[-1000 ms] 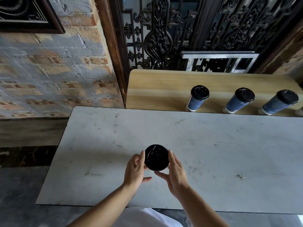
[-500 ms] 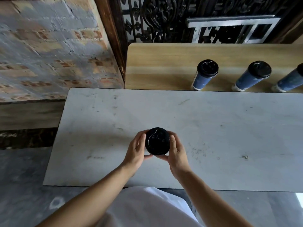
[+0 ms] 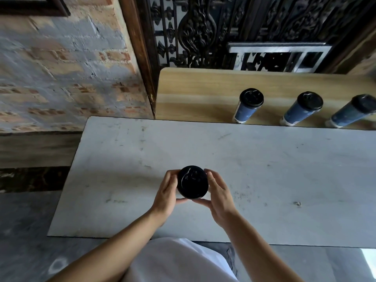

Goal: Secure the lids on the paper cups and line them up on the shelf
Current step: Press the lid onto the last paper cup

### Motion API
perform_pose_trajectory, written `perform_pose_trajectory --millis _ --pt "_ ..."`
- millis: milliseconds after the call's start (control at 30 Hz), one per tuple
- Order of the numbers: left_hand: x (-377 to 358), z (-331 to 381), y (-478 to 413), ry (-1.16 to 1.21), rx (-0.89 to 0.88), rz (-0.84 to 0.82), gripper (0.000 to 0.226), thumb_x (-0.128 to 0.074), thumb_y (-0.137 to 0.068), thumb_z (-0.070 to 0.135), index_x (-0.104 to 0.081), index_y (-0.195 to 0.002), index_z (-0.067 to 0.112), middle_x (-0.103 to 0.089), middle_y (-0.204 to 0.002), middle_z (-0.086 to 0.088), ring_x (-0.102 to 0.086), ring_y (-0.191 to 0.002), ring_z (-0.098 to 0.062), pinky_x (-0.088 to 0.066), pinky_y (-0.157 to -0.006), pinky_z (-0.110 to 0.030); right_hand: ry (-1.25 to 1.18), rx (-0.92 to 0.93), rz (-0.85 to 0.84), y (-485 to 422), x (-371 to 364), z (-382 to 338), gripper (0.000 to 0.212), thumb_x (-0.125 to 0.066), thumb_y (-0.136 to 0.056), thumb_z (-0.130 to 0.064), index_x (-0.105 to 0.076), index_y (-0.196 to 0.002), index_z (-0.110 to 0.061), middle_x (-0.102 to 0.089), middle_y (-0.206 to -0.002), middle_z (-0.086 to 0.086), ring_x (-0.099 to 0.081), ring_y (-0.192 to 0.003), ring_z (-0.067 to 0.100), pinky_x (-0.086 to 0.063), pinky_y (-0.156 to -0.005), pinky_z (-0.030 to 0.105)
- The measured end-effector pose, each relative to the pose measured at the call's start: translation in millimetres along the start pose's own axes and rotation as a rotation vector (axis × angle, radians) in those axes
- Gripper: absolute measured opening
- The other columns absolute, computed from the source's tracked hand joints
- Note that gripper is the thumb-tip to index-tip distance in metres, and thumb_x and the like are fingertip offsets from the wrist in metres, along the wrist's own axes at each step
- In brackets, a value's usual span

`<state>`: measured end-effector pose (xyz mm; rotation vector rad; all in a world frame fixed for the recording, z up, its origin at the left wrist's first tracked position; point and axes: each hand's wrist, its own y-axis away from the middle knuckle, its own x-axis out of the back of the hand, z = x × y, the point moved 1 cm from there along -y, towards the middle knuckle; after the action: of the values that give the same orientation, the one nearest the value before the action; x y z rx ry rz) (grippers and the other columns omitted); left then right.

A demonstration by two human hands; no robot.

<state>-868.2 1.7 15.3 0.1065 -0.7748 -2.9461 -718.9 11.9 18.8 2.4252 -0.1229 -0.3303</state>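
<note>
A paper cup with a round black lid [image 3: 192,181] stands on the white table [image 3: 264,169], seen from straight above so its body is hidden. My left hand [image 3: 166,193] wraps its left side and my right hand [image 3: 218,197] wraps its right side, thumbs meeting below the lid. On the wooden shelf [image 3: 193,92] beyond the table stand three blue cups with black lids in a row: the left one [image 3: 247,106], the middle one [image 3: 303,109] and the right one [image 3: 352,111].
A brick wall [image 3: 61,78] rises to the left of the shelf. Behind the shelf is a dark ornate metal grille [image 3: 203,31] with a white frame [image 3: 278,55] leaning on it. The table's near edge is close to my body.
My hands have closed in around the lidded cup, fingers now wrapped more tightly on both sides. The camera view has shifted slightly; the shelf cups have not moved.
</note>
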Motion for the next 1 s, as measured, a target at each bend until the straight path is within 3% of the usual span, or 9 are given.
perform_pose_trajectory --millis 133,233,333,567,767,1000 --pt "5 1 -1 -0.013 0.020 0.078 0.025 -0.043 -0.106 0.034 -0.058 -0.113 0.015 -0.060 -0.113 0.007 -0.061 -0.107 0.000 -0.063 -0.079 -0.048 -0.061 -0.010 -0.061 6 0 5 0.028 -0.050 -0.105 -0.032 -0.071 -0.117 -0.018 -0.072 -0.119 0.004 -0.063 -0.122 0.021 -0.058 -0.090 0.044" --pt "10 1 -8 -0.043 0.055 0.144 0.027 -0.049 -0.102 0.039 -0.057 -0.104 0.014 -0.061 -0.109 0.001 -0.061 -0.106 -0.009 -0.063 -0.075 -0.050 -0.081 0.019 -0.076 11 -1 9 0.029 -0.048 -0.106 -0.027 -0.072 -0.119 -0.018 -0.074 -0.117 0.001 -0.064 -0.122 0.019 -0.053 -0.099 0.041" --pt "14 -1 -13 -0.108 0.089 0.146 0.034 -0.053 -0.098 0.049 -0.060 -0.101 0.016 -0.060 -0.111 -0.004 -0.063 -0.106 -0.014 -0.064 -0.070 -0.048 -0.065 0.033 -0.050 11 -2 8 0.029 -0.048 -0.105 -0.030 -0.074 -0.115 -0.020 -0.076 -0.114 -0.001 -0.064 -0.120 0.019 -0.055 -0.096 0.042" --pt "13 -5 -10 -0.086 0.076 0.087 0.041 -0.046 -0.098 0.051 -0.058 -0.106 0.013 -0.062 -0.109 -0.002 -0.064 -0.105 -0.009 -0.064 -0.073 -0.049 0.004 -0.008 -0.019 2 -7 1 0.034 -0.048 -0.104 -0.040 -0.076 -0.110 -0.021 -0.070 -0.120 0.002 -0.063 -0.117 0.016 -0.062 -0.080 0.049" --pt "17 -6 -7 -0.066 0.055 0.019 0.028 -0.043 -0.104 0.036 -0.064 -0.113 0.020 -0.068 -0.111 0.008 -0.065 -0.107 -0.006 -0.064 -0.072 -0.042 0.056 0.024 -0.043 1 -5 9 0.031 -0.043 -0.106 -0.034 -0.072 -0.112 -0.024 -0.072 -0.115 -0.001 -0.065 -0.115 0.019 -0.062 -0.081 0.049" --pt "13 1 -8 -0.032 0.038 -0.002 0.031 -0.039 -0.107 0.030 -0.065 -0.119 0.022 -0.070 -0.114 0.011 -0.066 -0.103 0.006 -0.062 -0.068 -0.030 0.086 0.048 -0.046 -2 -6 8 0.031 -0.042 -0.106 -0.036 -0.070 -0.115 -0.025 -0.071 -0.116 -0.003 -0.064 -0.117 0.018 -0.061 -0.083 0.055"
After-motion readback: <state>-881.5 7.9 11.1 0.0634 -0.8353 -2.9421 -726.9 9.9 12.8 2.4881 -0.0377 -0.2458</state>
